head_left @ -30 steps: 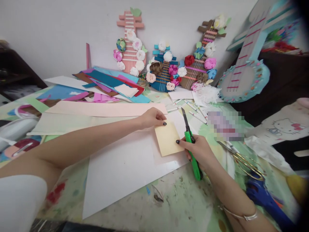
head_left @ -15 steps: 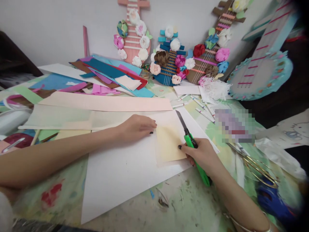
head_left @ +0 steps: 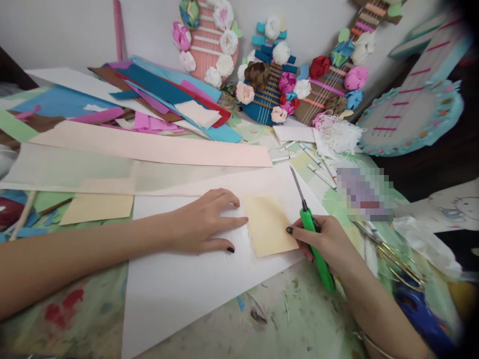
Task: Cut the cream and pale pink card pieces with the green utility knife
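My left hand (head_left: 204, 222) lies flat with fingers spread on a large white sheet (head_left: 187, 279), its fingertips at the left edge of a small cream paper rectangle (head_left: 270, 225). My right hand (head_left: 325, 242) is closed round the green handle of a craft knife (head_left: 312, 234), whose blade points away from me along the rectangle's right edge. The thumb of that hand rests on the rectangle's lower right corner.
A long pale pink strip (head_left: 149, 148) and a heap of coloured paper (head_left: 160, 102) lie behind the sheet. Paper guitars with paper flowers (head_left: 269, 75) lean on the wall. Glue sticks (head_left: 318, 172), white shreds (head_left: 337, 134), another cream piece (head_left: 97, 207) and blue-handled scissors (head_left: 415, 294) lie around.
My left hand has slid from the rectangle's top corner down to its left side and flattened on the white sheet. The view has tilted down; the knife hand stays at the right edge.
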`<state>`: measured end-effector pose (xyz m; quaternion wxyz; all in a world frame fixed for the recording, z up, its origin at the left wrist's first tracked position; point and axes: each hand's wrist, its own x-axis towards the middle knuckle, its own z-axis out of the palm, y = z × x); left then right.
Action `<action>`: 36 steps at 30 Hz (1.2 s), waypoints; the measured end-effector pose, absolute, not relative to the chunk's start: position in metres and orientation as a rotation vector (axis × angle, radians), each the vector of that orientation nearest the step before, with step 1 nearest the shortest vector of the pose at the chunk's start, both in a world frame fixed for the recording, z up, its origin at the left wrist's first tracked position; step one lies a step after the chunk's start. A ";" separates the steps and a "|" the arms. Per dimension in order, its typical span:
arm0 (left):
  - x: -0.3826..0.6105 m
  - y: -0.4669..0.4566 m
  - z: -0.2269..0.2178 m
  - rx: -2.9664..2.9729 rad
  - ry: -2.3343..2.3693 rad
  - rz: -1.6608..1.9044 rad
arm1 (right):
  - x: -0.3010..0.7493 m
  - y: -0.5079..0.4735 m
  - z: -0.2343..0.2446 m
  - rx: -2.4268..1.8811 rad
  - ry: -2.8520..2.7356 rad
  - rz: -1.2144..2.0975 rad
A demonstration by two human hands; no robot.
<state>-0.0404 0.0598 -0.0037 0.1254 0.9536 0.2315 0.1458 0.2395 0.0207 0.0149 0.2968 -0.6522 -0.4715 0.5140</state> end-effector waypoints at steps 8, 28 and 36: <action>-0.042 0.062 -0.007 2.750 0.645 0.443 | 0.235 0.020 0.010 -1.779 -1.318 1.334; -0.044 0.068 -0.010 2.850 0.502 0.501 | 0.235 0.019 0.012 -1.869 -1.492 1.283; -0.045 0.069 -0.012 2.830 0.457 0.501 | 0.236 0.019 0.010 -1.904 -1.549 1.247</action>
